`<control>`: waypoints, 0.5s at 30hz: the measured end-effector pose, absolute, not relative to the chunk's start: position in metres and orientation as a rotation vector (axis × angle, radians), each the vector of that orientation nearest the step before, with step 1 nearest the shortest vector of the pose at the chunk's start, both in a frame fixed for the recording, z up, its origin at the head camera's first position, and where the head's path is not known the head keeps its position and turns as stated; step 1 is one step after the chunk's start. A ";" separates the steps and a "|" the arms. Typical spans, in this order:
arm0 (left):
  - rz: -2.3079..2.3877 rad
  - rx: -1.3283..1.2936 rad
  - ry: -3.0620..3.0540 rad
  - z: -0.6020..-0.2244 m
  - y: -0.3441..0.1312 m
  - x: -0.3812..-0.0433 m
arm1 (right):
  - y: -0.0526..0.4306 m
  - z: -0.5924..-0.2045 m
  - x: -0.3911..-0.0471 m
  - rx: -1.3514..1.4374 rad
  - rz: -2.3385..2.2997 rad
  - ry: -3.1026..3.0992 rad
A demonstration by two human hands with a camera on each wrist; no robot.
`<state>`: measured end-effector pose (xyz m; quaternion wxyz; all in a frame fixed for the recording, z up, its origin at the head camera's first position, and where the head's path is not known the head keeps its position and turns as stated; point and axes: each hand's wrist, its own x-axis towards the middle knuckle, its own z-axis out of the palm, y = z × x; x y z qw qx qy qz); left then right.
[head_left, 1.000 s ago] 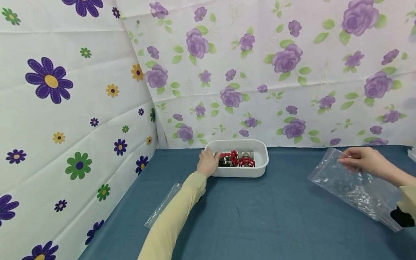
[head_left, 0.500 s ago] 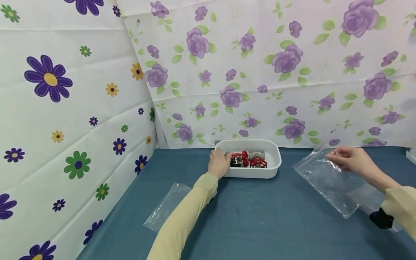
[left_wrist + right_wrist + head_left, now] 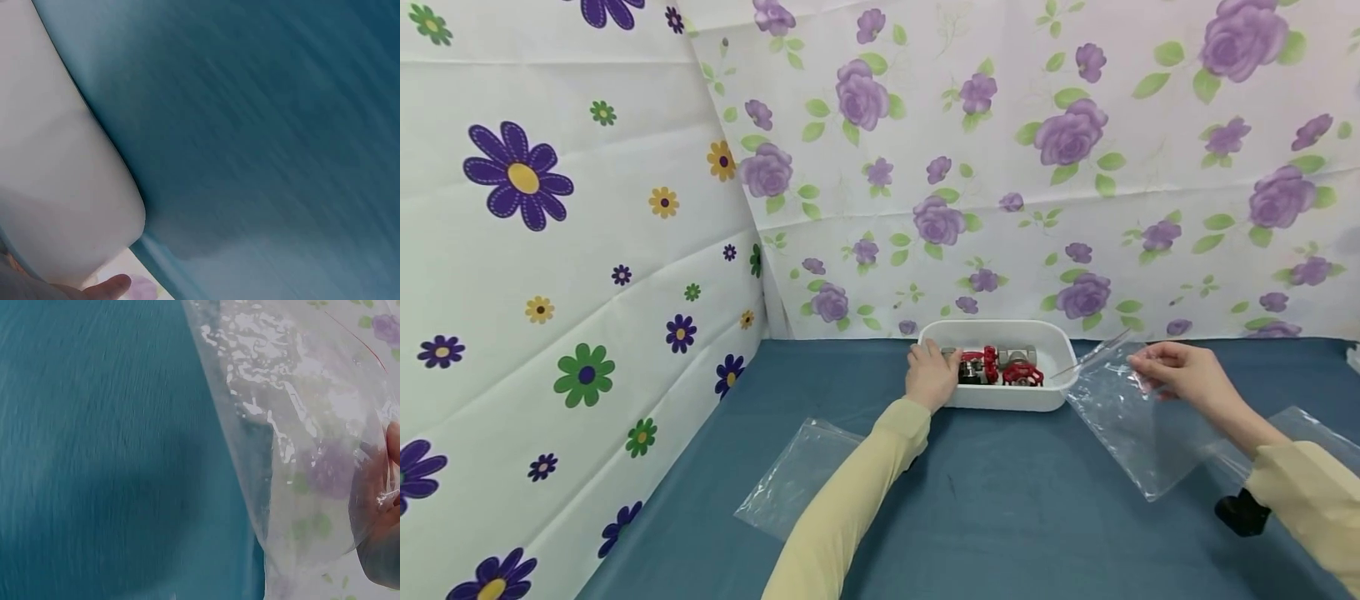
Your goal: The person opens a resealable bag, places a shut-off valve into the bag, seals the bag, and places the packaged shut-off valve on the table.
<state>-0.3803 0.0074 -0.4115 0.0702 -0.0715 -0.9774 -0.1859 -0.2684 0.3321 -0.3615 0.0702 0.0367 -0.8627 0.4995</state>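
Observation:
A white oblong tub stands at the back of the blue table. Inside it lie several metal fittings with red handwheels, which look like valves. My left hand grips the tub's left end, thumb toward the inside of the rim. In the left wrist view, the tub's smooth wall fills the left side and a fingertip shows below. My right hand pinches a clear zip bag to the right of the tub; its upper left corner overlaps the tub's right end. The bag looks flat, with nothing visible in it.
Another clear bag lies flat on the left, partly under my left forearm. A further clear bag lies at the right, partly behind my right sleeve. Flower-printed cloth hangs behind and to the left of the table.
My left hand has slid the tub to the right along the table. The right hand has carried the pinched bag leftward and apart from another bag, which stays on the table.

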 end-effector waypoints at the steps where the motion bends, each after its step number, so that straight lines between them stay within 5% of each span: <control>1: -0.558 -0.215 -2.941 -0.411 0.010 -0.380 | 0.330 -0.362 -0.268 0.109 1.516 -2.583; 15: -0.520 -0.223 -2.884 -0.412 0.040 -0.370 | 0.309 -0.365 -0.268 0.088 1.626 -2.491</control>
